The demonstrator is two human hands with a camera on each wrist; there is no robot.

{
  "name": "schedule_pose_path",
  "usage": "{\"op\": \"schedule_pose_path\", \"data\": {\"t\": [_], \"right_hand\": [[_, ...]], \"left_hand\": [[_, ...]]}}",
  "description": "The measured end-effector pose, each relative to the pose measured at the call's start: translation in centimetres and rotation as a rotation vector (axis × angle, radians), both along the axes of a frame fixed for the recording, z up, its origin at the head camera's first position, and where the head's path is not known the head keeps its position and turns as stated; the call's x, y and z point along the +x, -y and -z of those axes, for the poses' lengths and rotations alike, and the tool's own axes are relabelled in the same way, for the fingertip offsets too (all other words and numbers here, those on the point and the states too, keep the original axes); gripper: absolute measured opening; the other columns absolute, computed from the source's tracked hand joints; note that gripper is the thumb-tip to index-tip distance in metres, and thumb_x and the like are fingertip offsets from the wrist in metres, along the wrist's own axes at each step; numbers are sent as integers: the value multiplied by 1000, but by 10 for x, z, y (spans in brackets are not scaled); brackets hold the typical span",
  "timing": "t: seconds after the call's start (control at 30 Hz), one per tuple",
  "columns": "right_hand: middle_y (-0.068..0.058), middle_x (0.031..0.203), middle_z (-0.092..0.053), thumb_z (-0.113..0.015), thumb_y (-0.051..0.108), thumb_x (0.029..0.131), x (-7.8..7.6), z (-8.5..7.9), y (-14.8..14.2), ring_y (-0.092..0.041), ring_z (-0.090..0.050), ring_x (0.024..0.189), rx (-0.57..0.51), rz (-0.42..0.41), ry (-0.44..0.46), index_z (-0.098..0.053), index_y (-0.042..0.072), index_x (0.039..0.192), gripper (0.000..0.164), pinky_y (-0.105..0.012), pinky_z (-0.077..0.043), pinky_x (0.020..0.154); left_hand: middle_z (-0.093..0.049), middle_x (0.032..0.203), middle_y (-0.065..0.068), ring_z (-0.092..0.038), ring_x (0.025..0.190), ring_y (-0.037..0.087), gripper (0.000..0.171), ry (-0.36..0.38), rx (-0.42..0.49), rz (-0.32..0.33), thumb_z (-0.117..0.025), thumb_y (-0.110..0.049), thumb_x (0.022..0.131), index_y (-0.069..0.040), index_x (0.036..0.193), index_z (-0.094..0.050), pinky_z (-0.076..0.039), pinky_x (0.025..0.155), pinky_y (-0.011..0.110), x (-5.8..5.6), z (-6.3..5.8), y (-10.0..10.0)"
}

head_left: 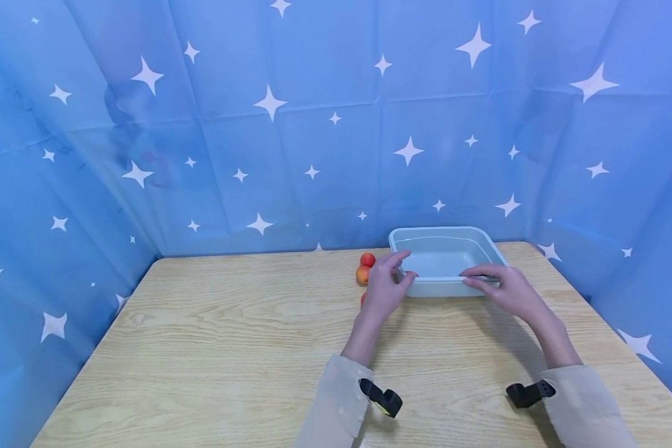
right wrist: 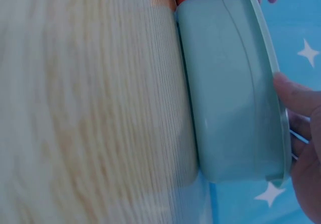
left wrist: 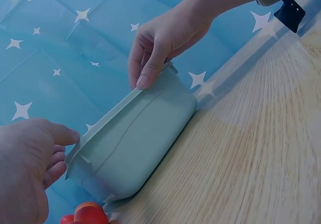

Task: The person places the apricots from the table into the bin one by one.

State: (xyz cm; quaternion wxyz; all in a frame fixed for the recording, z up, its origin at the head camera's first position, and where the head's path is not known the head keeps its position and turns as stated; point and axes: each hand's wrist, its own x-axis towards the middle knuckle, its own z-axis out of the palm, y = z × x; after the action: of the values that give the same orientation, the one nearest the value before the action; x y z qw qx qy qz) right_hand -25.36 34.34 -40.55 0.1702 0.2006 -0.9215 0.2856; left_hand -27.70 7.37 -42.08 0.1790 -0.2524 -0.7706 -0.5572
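A pale blue-green plastic basin [head_left: 453, 289] stands at the back right of the table, its open top facing up. My right hand [head_left: 501, 286] pinches the front rim near the right corner, thumb outside and fingers over the edge; the right wrist view shows the thumb [right wrist: 287, 86] against the rim. My left hand [head_left: 385, 286] holds the rim at the front left corner, its thumb tip right at the edge in the left wrist view. Close beside the left hand lie several round red-orange fruits [head_left: 364, 274], partly hidden behind it.
The wood-grain table [head_left: 229, 348] stretches to the left and front. A blue curtain with white stars [head_left: 313, 137] hangs behind and along both sides, close to the basin's back edge. Each sleeve carries a black wrist camera [head_left: 382, 398].
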Motion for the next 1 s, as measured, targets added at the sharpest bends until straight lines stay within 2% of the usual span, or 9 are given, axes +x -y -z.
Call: {"op": "schedule_pose_path", "data": {"t": [0.17,0.4,0.63,0.77,1.0], "right_hand": [[-1,100,-76,-73,16,94,0,0,0,0,-62,98,-4,0,4,-79,12,107,15,-17,-46,85],[-1,99,-76,-74,15,93,0,0,1,-1,-63,97,0,-1,-8,-79,12,106,14,-16,-46,84],[-1,100,-76,-74,15,94,0,0,1,-1,-63,97,-1,3,2,-79,14,106,14,-16,-46,84],[-1,100,-76,-74,15,93,0,0,1,-1,-62,97,3,6,-4,-80,15,106,13,-17,-46,84],[-1,98,-76,-74,14,93,1,-1,3,3,-61,96,1,1,-19,-80,15,105,13,-15,-45,83]], "left_hand": [[-65,120,13,-62,103,33,43,18,-32,-10,-74,-1,90,-4,132,-66,-52,86,22,1,-1,2],[-63,123,9,-58,101,19,43,55,-103,-39,-74,-5,91,-9,134,-65,-51,87,20,3,-3,6],[-60,133,7,-55,120,22,44,67,-156,-50,-76,-13,91,-11,134,-65,-51,98,32,4,-1,15],[-59,136,6,-52,124,21,46,52,-192,-55,-76,-18,91,-12,135,-63,-48,102,33,3,3,22],[-59,137,4,-50,128,22,50,29,-234,-56,-78,-22,90,-10,136,-62,-49,102,34,3,6,34]]}}
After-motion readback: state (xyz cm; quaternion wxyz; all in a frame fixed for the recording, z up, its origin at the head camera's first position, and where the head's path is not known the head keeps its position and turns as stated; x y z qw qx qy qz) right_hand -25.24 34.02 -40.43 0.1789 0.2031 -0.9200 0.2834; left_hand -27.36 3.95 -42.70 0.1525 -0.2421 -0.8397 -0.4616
